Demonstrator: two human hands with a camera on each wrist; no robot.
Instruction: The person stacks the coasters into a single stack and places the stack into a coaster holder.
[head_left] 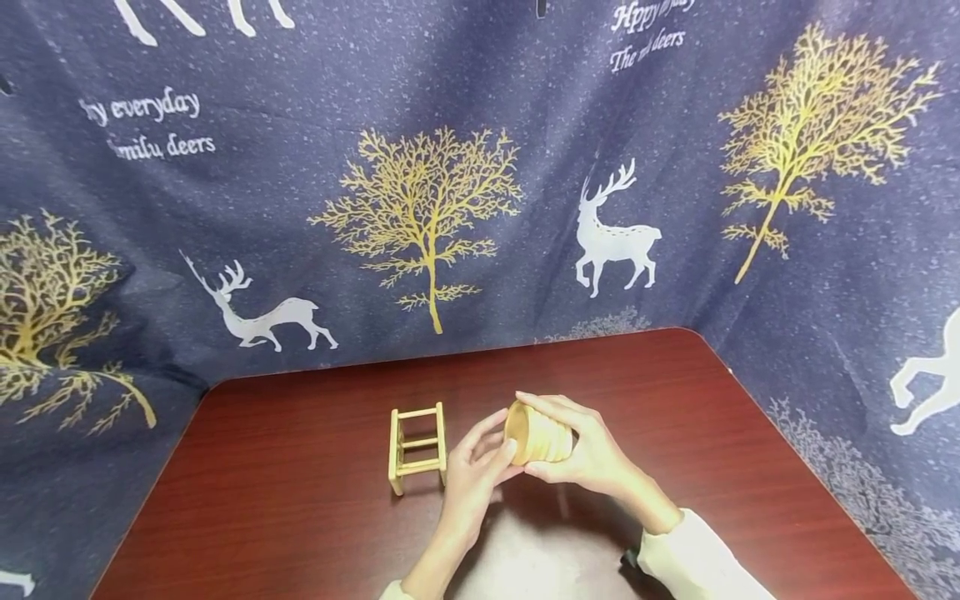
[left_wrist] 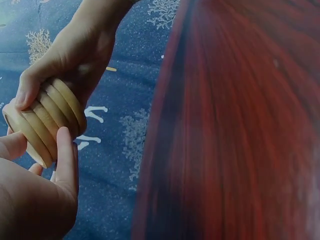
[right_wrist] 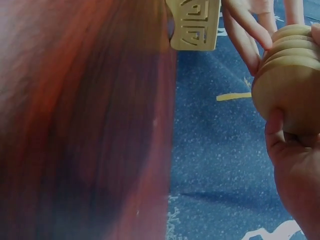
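Observation:
A stack of round, pale wooden coasters (head_left: 545, 435) is held tilted above the table between both hands; the nearest one shows a raised rim. My right hand (head_left: 592, 446) grips the stack from the right, thumb below and fingers over the top. From the left, my left hand (head_left: 472, 475) pinches the rimmed end, thumb at its edge and fingers along the side, as the left wrist view shows on the coasters (left_wrist: 47, 122). Left of the hands, a small wooden rack (head_left: 397, 454) with crossbars stands on the table; its carved side panel (right_wrist: 195, 25) shows in the right wrist view.
The reddish-brown table (head_left: 300, 483) has rounded far corners and a bright glare patch near the front. Behind and beside it hangs a dark blue cloth (head_left: 480, 83) printed with trees and deer. A black item (head_left: 632, 562) sits at the right sleeve's cuff.

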